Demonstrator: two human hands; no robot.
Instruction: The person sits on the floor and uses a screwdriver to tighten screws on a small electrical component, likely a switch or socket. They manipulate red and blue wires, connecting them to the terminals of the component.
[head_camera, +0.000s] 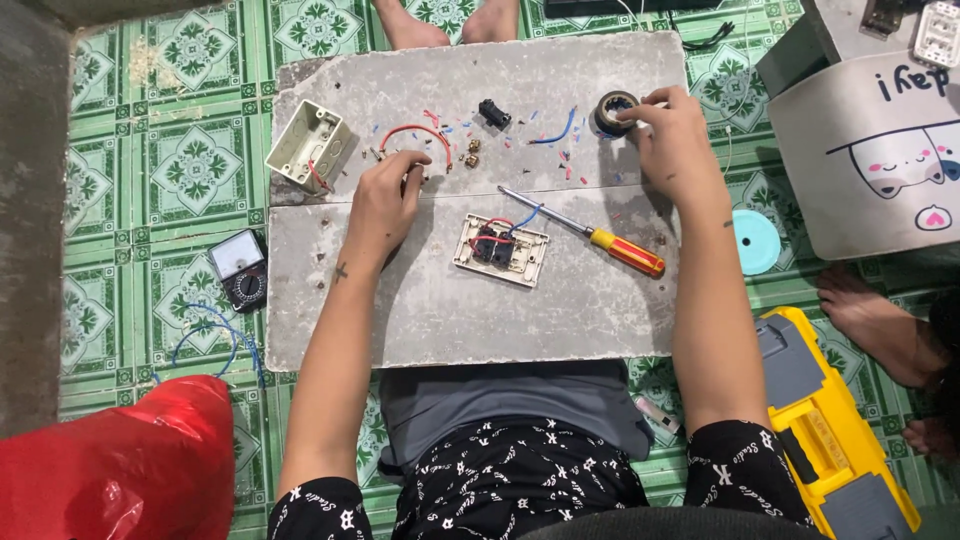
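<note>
The left hand is pinching the red wire on the grey board, while the right hand is gripping a black tape roll, screwdriver lying nearby.

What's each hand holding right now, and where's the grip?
The right hand pinches the roll of black tape by its outer rim. The left hand rests fingertips at one end of the red wire; whether it actually grips cannot be told.
</note>
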